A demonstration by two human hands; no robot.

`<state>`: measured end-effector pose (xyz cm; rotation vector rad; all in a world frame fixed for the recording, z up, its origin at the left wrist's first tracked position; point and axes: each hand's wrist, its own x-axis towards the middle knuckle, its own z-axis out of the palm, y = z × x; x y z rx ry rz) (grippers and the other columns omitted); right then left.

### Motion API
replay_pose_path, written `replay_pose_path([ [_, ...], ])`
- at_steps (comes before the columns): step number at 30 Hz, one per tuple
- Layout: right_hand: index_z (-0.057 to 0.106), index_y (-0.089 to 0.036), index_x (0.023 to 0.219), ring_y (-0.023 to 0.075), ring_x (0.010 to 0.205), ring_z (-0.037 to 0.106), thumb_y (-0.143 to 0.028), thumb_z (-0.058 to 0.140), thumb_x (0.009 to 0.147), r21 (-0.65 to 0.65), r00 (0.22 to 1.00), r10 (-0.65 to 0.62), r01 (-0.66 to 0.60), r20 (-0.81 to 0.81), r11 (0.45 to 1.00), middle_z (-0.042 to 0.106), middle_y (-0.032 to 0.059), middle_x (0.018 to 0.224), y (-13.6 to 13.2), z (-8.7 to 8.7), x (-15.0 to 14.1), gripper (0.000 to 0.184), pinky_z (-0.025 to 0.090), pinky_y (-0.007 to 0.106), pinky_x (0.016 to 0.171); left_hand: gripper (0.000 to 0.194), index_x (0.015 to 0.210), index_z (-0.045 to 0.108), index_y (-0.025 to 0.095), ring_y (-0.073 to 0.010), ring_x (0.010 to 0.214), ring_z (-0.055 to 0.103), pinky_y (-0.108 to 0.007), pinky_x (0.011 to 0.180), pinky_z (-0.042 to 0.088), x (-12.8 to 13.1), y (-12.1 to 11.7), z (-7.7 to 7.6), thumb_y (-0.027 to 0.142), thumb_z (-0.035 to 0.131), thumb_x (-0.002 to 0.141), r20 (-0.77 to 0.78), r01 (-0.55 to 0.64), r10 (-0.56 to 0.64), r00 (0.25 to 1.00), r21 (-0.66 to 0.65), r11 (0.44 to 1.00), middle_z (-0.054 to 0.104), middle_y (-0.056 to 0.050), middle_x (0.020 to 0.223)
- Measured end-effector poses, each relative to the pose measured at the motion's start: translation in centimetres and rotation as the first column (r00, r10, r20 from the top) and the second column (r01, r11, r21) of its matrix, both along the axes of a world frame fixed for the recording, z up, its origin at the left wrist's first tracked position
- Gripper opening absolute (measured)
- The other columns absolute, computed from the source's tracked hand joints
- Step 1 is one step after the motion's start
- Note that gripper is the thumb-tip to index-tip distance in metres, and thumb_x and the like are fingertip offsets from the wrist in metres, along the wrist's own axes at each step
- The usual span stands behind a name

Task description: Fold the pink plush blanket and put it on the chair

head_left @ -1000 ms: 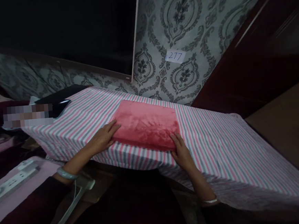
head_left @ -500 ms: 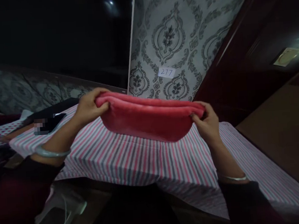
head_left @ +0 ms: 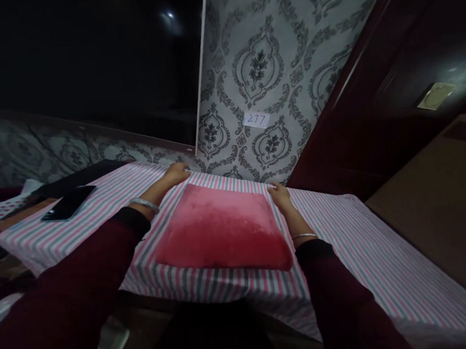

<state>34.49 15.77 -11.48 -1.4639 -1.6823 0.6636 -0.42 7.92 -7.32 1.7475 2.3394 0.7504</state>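
Note:
A red, plush-looking folded cloth [head_left: 225, 229] lies flat on a striped tablecloth [head_left: 325, 215], its near side close to the table's front edge. Just past its far left corner, my left hand [head_left: 177, 173] is at the tablecloth's back edge, fingers curled over it. My right hand [head_left: 280, 195] is at the same edge beside the far right corner, thumb and fingers bent in on the striped fabric. Neither hand holds the red cloth. The fingertips are small and partly hidden.
A black phone [head_left: 69, 202] lies on the left of the table. Behind stand a large dark screen [head_left: 87, 67] and a patterned wall [head_left: 257, 70] with a paper label [head_left: 256, 120] reading 277. A brown box-like surface [head_left: 432, 196] is at the right.
The red cloth, held up folded between both hands before, now lies spread lower on the table. My hands have let go of it and reached forward to the tablecloth's back edge.

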Motion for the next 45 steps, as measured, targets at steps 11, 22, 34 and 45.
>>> replay_pose_path([
  [11, 0.041, -0.030, 0.159, 0.0305, 0.154, 0.029, -0.045, 0.033, 0.108, 0.052, 0.629, 0.101, -0.220, 0.771, 0.974, 0.035, 0.0066, 0.167, -3.3, -7.5, -4.5, 0.054, 0.023, 0.060, 0.123, 0.063, 0.156, 0.044, 0.018, -0.0358, 0.154, 0.030, -0.063, 0.125, 0.011, 8.0, -1.2, -11.4, 0.051, 0.039, 0.103, -0.384, 0.263, -0.273, 0.882, -0.081, 0.961, 0.041, -0.018, 0.162],
  [22, 0.041, -0.031, 0.159, 0.0311, 0.154, 0.028, -0.047, 0.030, 0.109, 0.063, 0.669, 0.102, -0.217, 0.736, 0.974, 0.035, 0.0049, 0.167, -2.8, -8.6, -4.0, 0.053, 0.024, 0.060, 0.122, 0.069, 0.162, 0.032, 0.017, -0.0338, 0.159, 0.017, -0.060, 0.122, 0.026, 3.2, -0.5, -11.8, 0.053, 0.025, 0.104, -0.301, 0.004, -0.064, 0.952, -0.196, 0.981, 0.023, -0.014, 0.171],
  [34, 0.040, -0.029, 0.159, 0.0296, 0.154, 0.028, -0.045, 0.030, 0.109, 0.016, 0.667, 0.134, -0.214, 0.733, 0.977, 0.034, 0.0061, 0.167, -3.1, -7.9, -3.9, 0.054, 0.021, 0.057, 0.124, 0.072, 0.165, 0.021, 0.013, -0.0309, 0.157, 0.025, -0.052, 0.123, 0.029, 0.5, -2.3, -10.0, 0.050, 0.024, 0.103, -0.120, -0.023, -0.014, 0.993, -0.300, 0.954, 0.021, -0.017, 0.170],
  [45, 0.033, -0.035, 0.162, 0.0370, 0.157, 0.018, -0.055, 0.032, 0.107, -0.027, 0.615, 0.218, -0.305, 0.758, 0.952, 0.021, 0.0051, 0.172, -9.7, -6.3, -4.1, 0.059, 0.021, 0.066, 0.121, 0.076, 0.163, 0.029, 0.024, -0.0356, 0.159, 0.014, -0.063, 0.125, 0.008, 9.9, -5.7, -9.4, 0.064, 0.039, 0.099, -0.310, 0.362, -0.404, 0.861, -0.184, 0.914, 0.021, -0.014, 0.171],
])
